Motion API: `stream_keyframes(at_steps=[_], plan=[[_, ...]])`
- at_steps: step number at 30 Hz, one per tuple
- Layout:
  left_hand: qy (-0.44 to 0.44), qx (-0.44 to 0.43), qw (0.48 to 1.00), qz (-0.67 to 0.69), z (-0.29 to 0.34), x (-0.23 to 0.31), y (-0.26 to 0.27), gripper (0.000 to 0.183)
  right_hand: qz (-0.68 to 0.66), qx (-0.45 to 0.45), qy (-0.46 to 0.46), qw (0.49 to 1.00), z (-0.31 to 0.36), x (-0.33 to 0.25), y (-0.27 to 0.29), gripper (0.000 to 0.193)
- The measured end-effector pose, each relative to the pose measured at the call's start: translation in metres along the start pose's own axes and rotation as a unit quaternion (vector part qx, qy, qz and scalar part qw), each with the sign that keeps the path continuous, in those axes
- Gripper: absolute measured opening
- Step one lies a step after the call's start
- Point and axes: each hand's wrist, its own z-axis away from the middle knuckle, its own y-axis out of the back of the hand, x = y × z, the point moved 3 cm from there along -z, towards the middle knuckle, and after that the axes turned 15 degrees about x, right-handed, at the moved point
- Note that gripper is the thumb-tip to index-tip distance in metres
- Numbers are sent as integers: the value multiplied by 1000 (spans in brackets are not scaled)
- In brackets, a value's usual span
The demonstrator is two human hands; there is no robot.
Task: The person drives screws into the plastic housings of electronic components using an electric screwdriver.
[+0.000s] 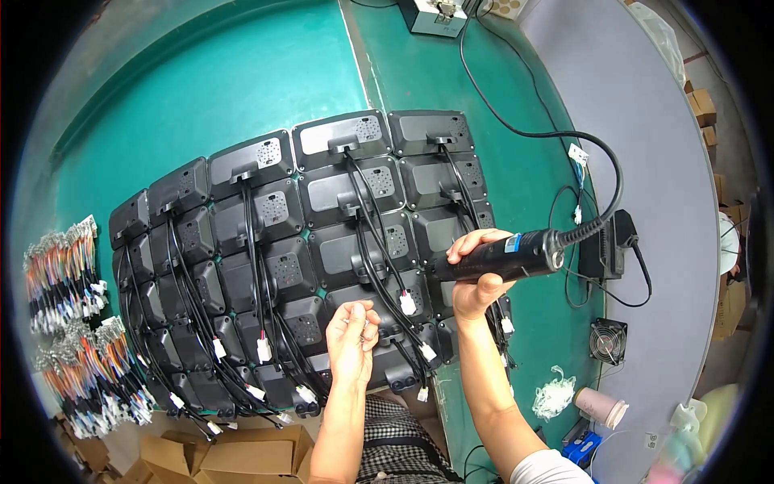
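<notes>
My right hand [480, 278] is wrapped around a black electric screwdriver [524, 256], its body lying nearly level and its tip end toward the left. A thick black cord runs from its right end. To the left of it, my left hand [353, 332] is closed, fingers curled in; something small and shiny may be in them, too small to name. Both hands are above rows of black plastic housings [347, 190] laid side by side on the green mat. Black cables [377, 270] with white connectors [407, 303] lie across the housings toward me.
Bundles of coloured wires [64, 278] lie at the left edge. On the right are a small fan [608, 341], a black power adapter [606, 250], white ties [555, 393] and a pinkish cup [601, 408]. A metal box [434, 18] stands at the back; cardboard boxes [250, 456] are below the front edge.
</notes>
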Motion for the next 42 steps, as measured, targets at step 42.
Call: stream_keyframes(at_steps=[42], plan=[[63, -60, 996, 8, 28, 3, -3, 14, -181, 18, -112, 977, 6, -65, -15, 65]])
